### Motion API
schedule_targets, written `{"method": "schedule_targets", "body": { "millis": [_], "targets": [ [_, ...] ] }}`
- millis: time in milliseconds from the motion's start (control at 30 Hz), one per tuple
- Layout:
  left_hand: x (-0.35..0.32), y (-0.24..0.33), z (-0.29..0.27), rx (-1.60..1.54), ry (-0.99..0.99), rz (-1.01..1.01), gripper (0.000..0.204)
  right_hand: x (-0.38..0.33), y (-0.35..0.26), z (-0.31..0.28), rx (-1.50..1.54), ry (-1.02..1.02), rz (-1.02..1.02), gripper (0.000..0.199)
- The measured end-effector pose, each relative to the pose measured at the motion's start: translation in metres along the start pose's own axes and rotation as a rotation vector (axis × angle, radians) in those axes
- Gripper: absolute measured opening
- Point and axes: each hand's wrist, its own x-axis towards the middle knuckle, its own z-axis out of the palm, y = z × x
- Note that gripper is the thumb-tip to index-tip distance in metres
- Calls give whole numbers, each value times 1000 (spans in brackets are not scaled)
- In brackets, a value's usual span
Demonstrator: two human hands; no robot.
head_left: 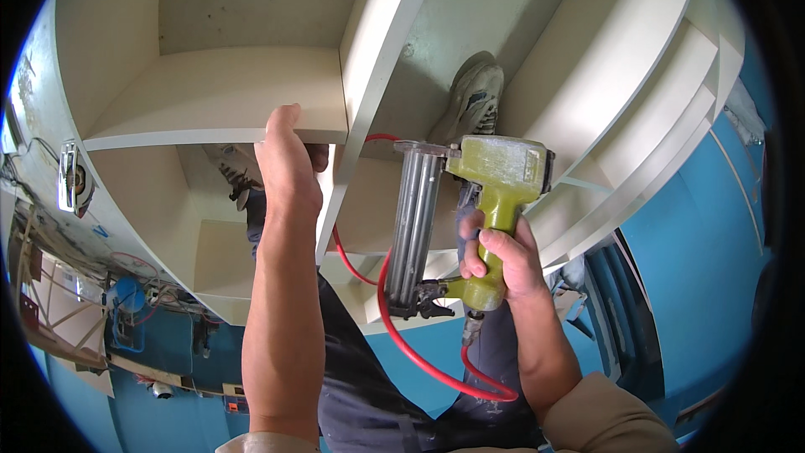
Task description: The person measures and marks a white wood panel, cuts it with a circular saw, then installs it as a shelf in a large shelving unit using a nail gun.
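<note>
My left hand (289, 169) grips the front edge of a cream shelf board (218, 94), near where it meets an upright panel (379, 54). The thumb lies on top, and the other fingers are partly hidden below the board. In my right hand (513, 262) is a green pneumatic nail gun (503, 169), held by its handle, with its grey metal magazine (412, 226) to the left. My index finger is near the trigger and slightly blurred. A red air hose (411, 362) loops from the fitting at the handle's base. The gun's nose is beside the upright panel, apparently apart from it.
My shoe (476, 99) stands inside a compartment of the cabinet frame. More cream panels (608, 50) curve away on the right. At the far left lies a silver-and-black object (70, 178). Clutter and a blue round object (127, 294) sit beyond, on the left.
</note>
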Motion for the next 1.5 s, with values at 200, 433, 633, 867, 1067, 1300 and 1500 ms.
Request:
{"method": "schedule_targets", "body": {
  "millis": [200,433,633,867,1067,1300,1500],
  "targets": [
    [2,-4,1,11,47,32,16,15,8,-1,207,-133,101,54],
    [1,-1,7,5,75,36,15,19,18,-3,303,-165,148,60],
    [-2,-2,8,-5,72,47,15,22,20,-3,327,-183,189,59],
    [-2,-1,11,-20,93,47,14,23,30,-4,473,-177,238,54],
    [-4,-1,12,-7,121,44,13,25,33,-6,496,-206,247,56],
    [-4,-1,10,13,91,35,12,25,32,-5,465,-202,230,57],
    [-5,0,12,-6,102,35,13,27,31,-5,414,-212,212,59]
  ]
}}
